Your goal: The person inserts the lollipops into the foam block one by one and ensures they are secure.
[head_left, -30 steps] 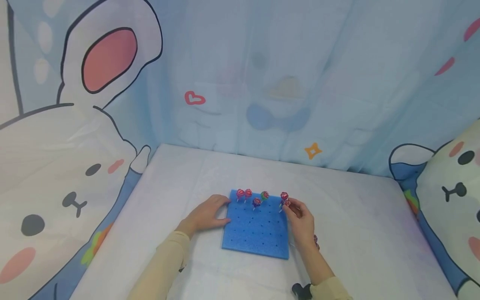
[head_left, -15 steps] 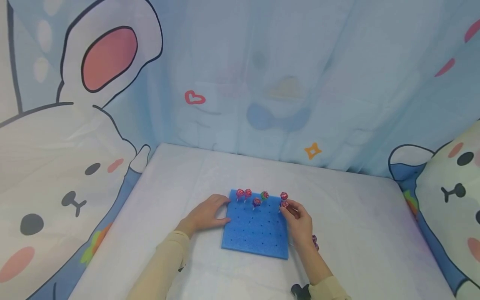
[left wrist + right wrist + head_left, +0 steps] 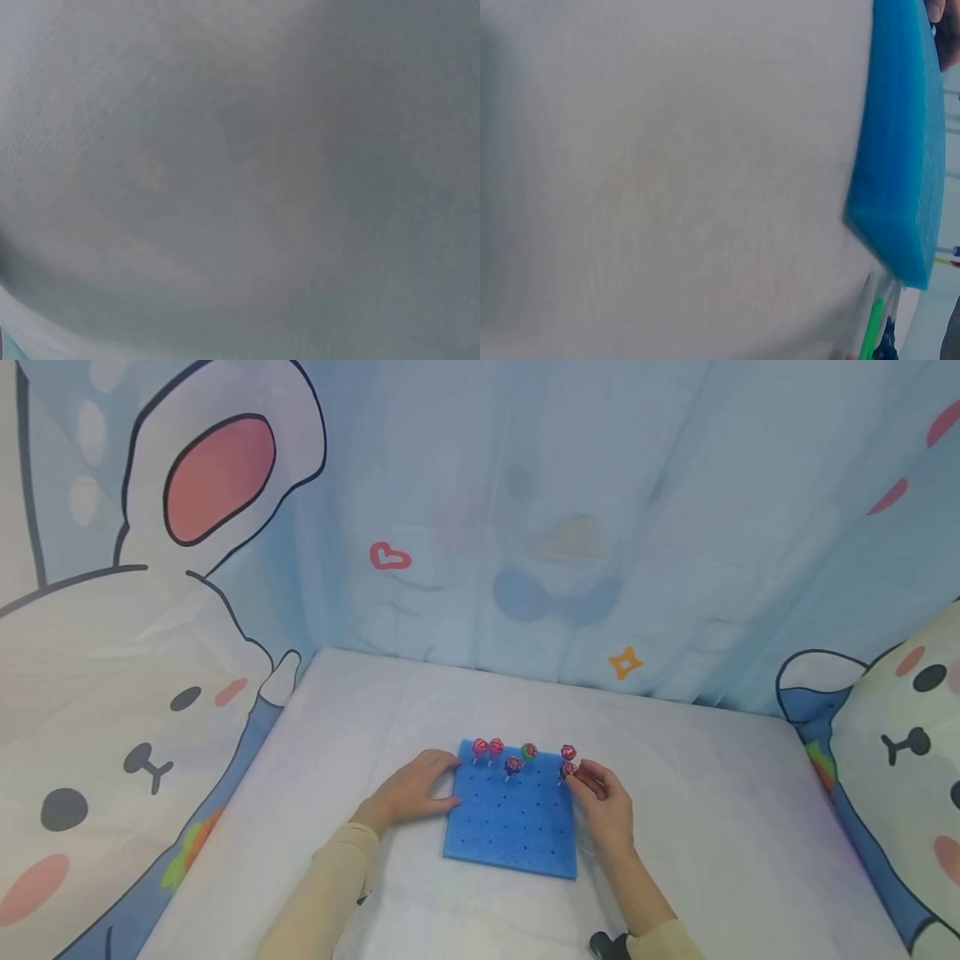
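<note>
A blue foam board (image 3: 510,827) with rows of small holes lies on the table; its side shows in the right wrist view. Several wrapped lollipops stand in its far part: two pink ones at the far left, a purple one (image 3: 513,766), a green and red one (image 3: 529,751), and a red one (image 3: 568,751) at the far right corner. Just in front of that last one, my right hand (image 3: 606,802) pinches another lollipop (image 3: 567,769) with thumb and fingers, stick downward. My left hand (image 3: 411,789) rests at the board's left edge, thumb and fingers spread.
In the right wrist view, a green stick (image 3: 871,330) and pale sticks lie beside the board's corner. A black object (image 3: 609,946) shows by the right sleeve. A white cloth (image 3: 720,793) covers the table, with a printed blue curtain (image 3: 675,527) behind.
The lollipop in my right hand has shifted slightly left and down. My right forearm has swung right, hiding the loose lollipops seen beside it. My left hand has stayed put.
</note>
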The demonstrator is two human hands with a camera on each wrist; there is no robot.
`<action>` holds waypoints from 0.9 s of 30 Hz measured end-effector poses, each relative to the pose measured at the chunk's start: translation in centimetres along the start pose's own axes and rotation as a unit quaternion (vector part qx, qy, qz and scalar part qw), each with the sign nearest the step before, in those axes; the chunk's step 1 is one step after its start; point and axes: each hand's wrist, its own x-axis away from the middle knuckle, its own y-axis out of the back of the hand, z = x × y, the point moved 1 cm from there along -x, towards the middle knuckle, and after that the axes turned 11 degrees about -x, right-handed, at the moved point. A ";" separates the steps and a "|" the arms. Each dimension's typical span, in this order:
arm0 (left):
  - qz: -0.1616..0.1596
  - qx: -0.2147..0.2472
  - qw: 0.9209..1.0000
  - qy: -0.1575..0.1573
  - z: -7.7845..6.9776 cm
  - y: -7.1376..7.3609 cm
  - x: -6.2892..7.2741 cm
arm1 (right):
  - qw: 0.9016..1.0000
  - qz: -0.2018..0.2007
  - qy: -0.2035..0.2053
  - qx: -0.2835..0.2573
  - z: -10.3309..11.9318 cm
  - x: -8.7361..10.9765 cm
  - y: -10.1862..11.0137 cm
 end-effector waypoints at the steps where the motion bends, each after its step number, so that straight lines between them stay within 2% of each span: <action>1: 0.000 -0.002 1.000 0.000 0.0 0.0 0.0 | 1.000 -0.002 0.000 0.007 0.0 0.0 0.3; 9: -0.002 -0.006 1.000 -0.005 0.0 0.0 -0.1 | 0.996 -0.017 0.025 0.084 0.7 0.5 3.4; 14: -0.003 -0.006 1.000 -0.004 0.0 0.0 -0.1 | 0.989 -0.014 0.042 0.141 1.3 1.3 5.7; 19: -0.005 -0.007 1.000 -0.007 0.1 -0.2 -0.1 | 0.977 -0.004 0.052 0.205 1.0 1.9 7.9; 22: -0.006 -0.005 1.000 -0.007 0.2 -0.3 -0.1 | 0.968 -0.004 0.042 0.246 0.8 2.2 8.7; 27: -0.007 -0.014 1.000 -0.008 0.3 -0.4 -0.1 | 0.965 0.007 0.011 0.261 0.6 2.6 9.4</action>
